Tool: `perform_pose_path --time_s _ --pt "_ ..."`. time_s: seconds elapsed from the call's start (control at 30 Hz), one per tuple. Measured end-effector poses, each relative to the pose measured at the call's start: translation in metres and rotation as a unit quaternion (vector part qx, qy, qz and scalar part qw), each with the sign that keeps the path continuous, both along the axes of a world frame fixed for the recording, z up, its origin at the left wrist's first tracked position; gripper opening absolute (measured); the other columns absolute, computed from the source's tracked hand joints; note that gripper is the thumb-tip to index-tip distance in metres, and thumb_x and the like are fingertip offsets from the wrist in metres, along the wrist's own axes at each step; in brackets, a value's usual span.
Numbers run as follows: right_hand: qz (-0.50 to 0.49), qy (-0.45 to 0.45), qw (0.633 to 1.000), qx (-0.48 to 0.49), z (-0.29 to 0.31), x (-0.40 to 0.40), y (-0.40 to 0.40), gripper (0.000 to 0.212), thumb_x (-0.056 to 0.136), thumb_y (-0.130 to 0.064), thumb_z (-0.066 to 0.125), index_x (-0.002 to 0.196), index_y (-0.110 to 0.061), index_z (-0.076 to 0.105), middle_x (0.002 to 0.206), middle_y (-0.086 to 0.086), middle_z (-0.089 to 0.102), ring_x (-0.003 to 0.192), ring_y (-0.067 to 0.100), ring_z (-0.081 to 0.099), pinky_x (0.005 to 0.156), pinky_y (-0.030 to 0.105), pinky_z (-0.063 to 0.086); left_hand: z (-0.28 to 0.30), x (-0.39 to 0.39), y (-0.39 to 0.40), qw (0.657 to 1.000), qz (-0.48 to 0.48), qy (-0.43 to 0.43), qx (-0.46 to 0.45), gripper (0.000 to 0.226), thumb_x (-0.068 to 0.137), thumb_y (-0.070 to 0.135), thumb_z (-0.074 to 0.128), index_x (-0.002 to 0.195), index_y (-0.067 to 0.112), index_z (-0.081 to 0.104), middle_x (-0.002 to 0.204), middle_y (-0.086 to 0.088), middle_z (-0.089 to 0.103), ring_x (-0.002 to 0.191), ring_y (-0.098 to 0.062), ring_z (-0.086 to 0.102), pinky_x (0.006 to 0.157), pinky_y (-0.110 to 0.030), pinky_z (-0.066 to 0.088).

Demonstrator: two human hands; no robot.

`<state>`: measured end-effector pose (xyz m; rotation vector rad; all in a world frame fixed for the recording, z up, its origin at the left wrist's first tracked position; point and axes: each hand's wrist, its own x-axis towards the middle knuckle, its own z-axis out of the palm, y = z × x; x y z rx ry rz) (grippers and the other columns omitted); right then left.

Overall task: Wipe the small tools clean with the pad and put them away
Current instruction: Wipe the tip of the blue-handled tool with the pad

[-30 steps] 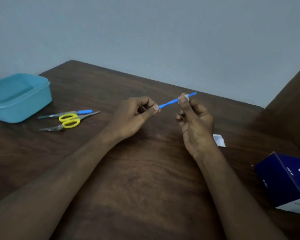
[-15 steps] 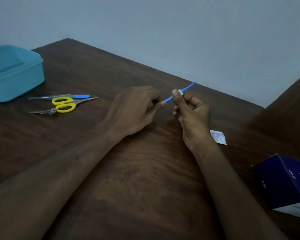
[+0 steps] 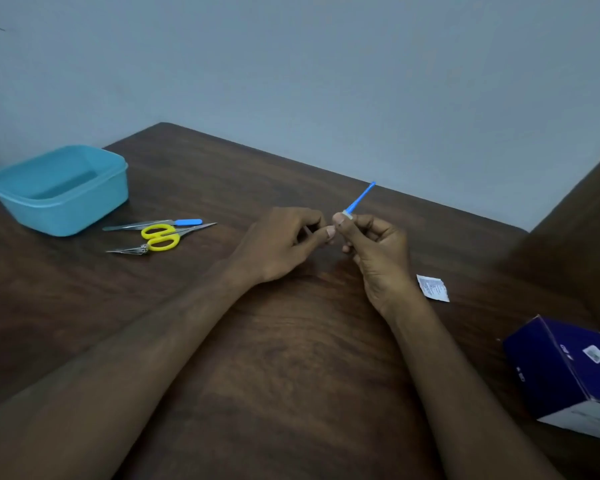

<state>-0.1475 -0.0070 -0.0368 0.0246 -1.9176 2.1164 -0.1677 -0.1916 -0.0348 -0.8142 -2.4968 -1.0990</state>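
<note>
A thin blue tool [image 3: 360,199] sticks up and to the right from between my hands above the dark wooden table [image 3: 291,358]. My left hand [image 3: 284,244] pinches its near end, which is hidden by the fingers. My right hand [image 3: 371,251] pinches a small white pad [image 3: 346,213] around the tool's shaft. To the left lie yellow-handled scissors [image 3: 160,237], tweezers with a blue tip [image 3: 153,224] and another pointed metal tool [image 3: 129,251]. An open teal plastic box [image 3: 59,188] stands at the far left.
A torn white sachet wrapper [image 3: 433,287] lies right of my right wrist. A dark blue carton [image 3: 568,372] sits at the right edge of the table. A brown piece of furniture [image 3: 586,230] rises at the right, and a pale wall stands behind.
My right hand with the pad has slid down the blue tool toward my left hand, so more of the blue shaft shows beyond it. The tool now points more steeply upward.
</note>
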Motion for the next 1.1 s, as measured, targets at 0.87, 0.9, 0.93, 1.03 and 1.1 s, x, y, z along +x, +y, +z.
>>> perform_pose_path --time_s 0.87,0.9,0.93,1.03,1.1 --pt "-0.076 0.005 0.993 -0.094 0.005 -0.004 0.001 0.014 0.088 -0.022 0.086 0.082 -0.011 0.08 0.064 0.004 0.056 0.057 0.013 0.047 0.062 0.028 0.045 0.004 0.0 -0.002 0.998 -0.053 0.023 0.026 0.024 0.108 0.026 0.063 0.087 0.026 0.073 0.084 0.013 0.073 0.084 -0.008 0.07 0.069 -0.016 0.047" --pt "-0.093 0.01 0.989 -0.118 0.005 -0.005 0.003 0.014 0.088 -0.022 0.086 0.084 -0.011 0.08 0.064 0.003 0.055 0.057 0.013 0.046 0.063 0.029 0.044 0.005 0.001 -0.002 0.998 -0.058 0.023 0.027 0.023 0.108 0.025 0.064 0.087 0.025 0.074 0.085 0.013 0.073 0.085 -0.007 0.07 0.069 -0.014 0.046" --pt "-0.107 0.014 0.985 -0.136 0.006 -0.006 0.005 0.013 0.088 -0.021 0.086 0.084 -0.011 0.08 0.065 0.003 0.055 0.056 0.012 0.046 0.063 0.029 0.044 0.006 0.001 -0.001 0.998 -0.06 0.021 0.026 0.022 0.108 0.024 0.064 0.088 0.025 0.074 0.085 0.013 0.074 0.086 -0.006 0.07 0.07 -0.013 0.045" --pt "-0.12 0.011 0.975 -0.184 0.007 -0.006 0.005 0.01 0.087 -0.016 0.087 0.084 -0.012 0.078 0.064 0.0 0.054 0.053 0.008 0.045 0.064 0.03 0.042 0.005 0.001 -0.001 0.998 -0.062 0.02 0.016 0.022 0.107 0.024 0.065 0.088 0.026 0.075 0.087 0.013 0.074 0.087 -0.006 0.07 0.071 -0.014 0.045" --pt "-0.106 0.004 0.973 -0.206 0.008 -0.004 0.005 0.008 0.088 -0.014 0.086 0.087 -0.012 0.078 0.065 -0.001 0.055 0.053 0.006 0.045 0.065 0.029 0.042 0.005 0.001 -0.002 0.998 -0.058 0.018 0.012 0.022 0.107 0.026 0.065 0.088 0.027 0.074 0.087 0.014 0.073 0.086 -0.007 0.069 0.071 -0.014 0.045"
